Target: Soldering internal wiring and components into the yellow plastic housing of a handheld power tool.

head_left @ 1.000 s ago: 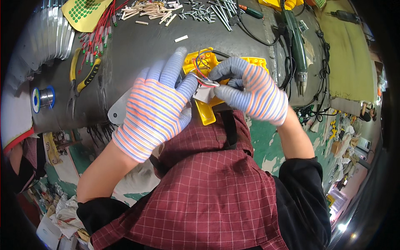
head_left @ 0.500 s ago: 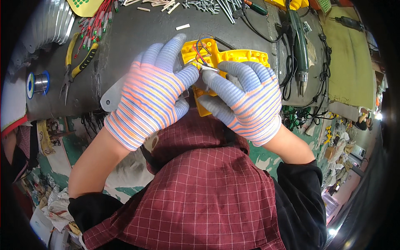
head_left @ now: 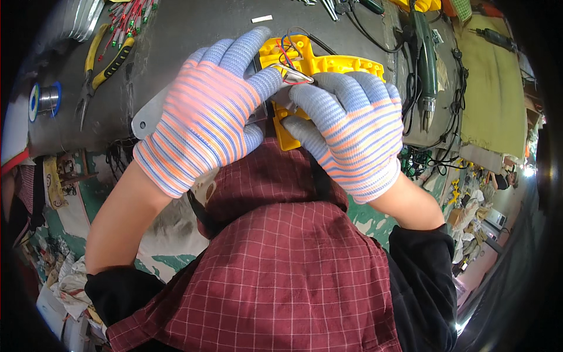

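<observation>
Both my hands wear striped knit gloves with grey-blue fingers. Between them lies an open yellow plastic housing (head_left: 346,63) with thin red, blue and black wires (head_left: 286,56) and a small whitish part (head_left: 298,76) inside. My left hand (head_left: 205,114) is closed at the housing's left side; its index fingertip presses by the wires and its upper fingers stretch out. My right hand (head_left: 358,129) is closed on the near right side, index fingertip just below the whitish part, thumb at the yellow edge. A flat grey metal plate (head_left: 151,112) with a hole sticks out under my left hand.
On the dark bench, pliers (head_left: 105,73) with yellow-black handles and a solder wire spool (head_left: 46,101) stand left. Red-wired small parts (head_left: 130,19) and metal plates (head_left: 67,20) lie beyond. A green electric screwdriver (head_left: 426,70) and black cables (head_left: 458,82) are at right.
The view has shifted, so the bench things sit higher in the picture. My hands stay at the housing, and my right index fingertip has moved slightly off the whitish part.
</observation>
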A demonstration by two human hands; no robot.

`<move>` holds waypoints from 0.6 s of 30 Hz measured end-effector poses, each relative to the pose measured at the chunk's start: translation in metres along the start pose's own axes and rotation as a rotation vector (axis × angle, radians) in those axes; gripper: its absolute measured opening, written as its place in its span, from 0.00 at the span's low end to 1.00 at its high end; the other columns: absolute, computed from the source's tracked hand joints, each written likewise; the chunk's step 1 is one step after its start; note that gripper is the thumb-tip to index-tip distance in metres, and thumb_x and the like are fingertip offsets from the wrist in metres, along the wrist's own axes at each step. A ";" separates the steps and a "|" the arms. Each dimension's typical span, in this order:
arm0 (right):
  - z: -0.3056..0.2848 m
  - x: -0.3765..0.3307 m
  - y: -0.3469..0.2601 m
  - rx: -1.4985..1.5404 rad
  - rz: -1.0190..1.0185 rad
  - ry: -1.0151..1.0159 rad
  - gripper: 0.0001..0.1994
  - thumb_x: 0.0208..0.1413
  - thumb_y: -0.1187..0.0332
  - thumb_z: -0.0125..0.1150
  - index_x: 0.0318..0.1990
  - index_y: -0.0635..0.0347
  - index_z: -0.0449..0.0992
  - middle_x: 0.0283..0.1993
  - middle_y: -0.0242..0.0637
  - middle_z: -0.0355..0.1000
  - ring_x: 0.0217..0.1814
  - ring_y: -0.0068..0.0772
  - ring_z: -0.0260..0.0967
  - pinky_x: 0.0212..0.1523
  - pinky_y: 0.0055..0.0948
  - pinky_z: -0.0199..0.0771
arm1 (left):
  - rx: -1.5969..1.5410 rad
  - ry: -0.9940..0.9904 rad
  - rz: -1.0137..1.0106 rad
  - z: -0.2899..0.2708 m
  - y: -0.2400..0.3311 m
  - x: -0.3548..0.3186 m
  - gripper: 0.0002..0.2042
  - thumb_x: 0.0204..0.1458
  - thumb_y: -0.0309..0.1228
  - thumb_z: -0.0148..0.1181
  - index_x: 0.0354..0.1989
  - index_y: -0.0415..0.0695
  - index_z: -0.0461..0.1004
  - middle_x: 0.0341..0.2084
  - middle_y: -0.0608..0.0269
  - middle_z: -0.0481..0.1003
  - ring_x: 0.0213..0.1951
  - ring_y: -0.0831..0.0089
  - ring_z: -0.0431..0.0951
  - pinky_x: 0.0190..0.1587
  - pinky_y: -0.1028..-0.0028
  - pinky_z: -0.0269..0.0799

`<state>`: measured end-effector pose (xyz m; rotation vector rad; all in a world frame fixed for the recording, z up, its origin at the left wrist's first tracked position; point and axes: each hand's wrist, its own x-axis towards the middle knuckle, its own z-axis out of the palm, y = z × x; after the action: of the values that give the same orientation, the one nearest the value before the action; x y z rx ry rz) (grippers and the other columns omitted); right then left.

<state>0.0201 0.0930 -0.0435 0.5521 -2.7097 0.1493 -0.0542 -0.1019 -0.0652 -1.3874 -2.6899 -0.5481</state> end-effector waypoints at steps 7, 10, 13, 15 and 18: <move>-0.013 0.024 0.017 0.156 0.016 -0.274 0.15 0.43 0.64 0.72 0.40 0.54 0.77 0.36 0.37 0.77 0.40 0.43 0.74 0.42 0.38 0.72 | 0.005 0.030 -0.108 -0.004 0.010 -0.005 0.31 0.37 0.47 0.70 0.48 0.41 0.75 0.61 0.44 0.62 0.63 0.43 0.60 0.67 0.47 0.50; -0.007 0.023 0.026 0.234 0.058 -0.313 0.16 0.44 0.64 0.72 0.41 0.55 0.78 0.36 0.38 0.77 0.41 0.44 0.75 0.42 0.37 0.73 | 0.062 0.062 -0.271 0.014 0.029 -0.007 0.33 0.36 0.54 0.70 0.48 0.43 0.75 0.63 0.45 0.61 0.66 0.42 0.54 0.67 0.37 0.38; -0.002 0.019 0.030 0.347 0.074 -0.280 0.19 0.44 0.60 0.70 0.44 0.54 0.76 0.33 0.44 0.73 0.39 0.52 0.72 0.43 0.44 0.71 | 0.048 0.079 -0.321 0.017 0.032 -0.008 0.36 0.32 0.58 0.71 0.48 0.45 0.75 0.63 0.45 0.60 0.67 0.42 0.52 0.65 0.32 0.35; 0.000 0.018 0.030 0.343 0.065 -0.242 0.19 0.43 0.60 0.71 0.43 0.53 0.76 0.33 0.44 0.73 0.39 0.51 0.71 0.42 0.44 0.71 | 0.052 0.090 -0.321 0.020 0.033 -0.008 0.39 0.30 0.60 0.71 0.49 0.46 0.75 0.63 0.46 0.60 0.67 0.42 0.52 0.65 0.32 0.35; 0.000 0.018 0.029 0.304 0.016 -0.230 0.19 0.42 0.59 0.72 0.42 0.51 0.77 0.33 0.43 0.73 0.39 0.50 0.71 0.42 0.43 0.71 | 0.045 0.098 -0.305 0.017 0.031 -0.009 0.43 0.27 0.65 0.70 0.51 0.47 0.74 0.63 0.47 0.60 0.67 0.42 0.53 0.66 0.33 0.35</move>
<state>-0.0067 0.1137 -0.0375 0.6696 -2.9345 0.5394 -0.0225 -0.0871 -0.0742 -0.9178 -2.8286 -0.5547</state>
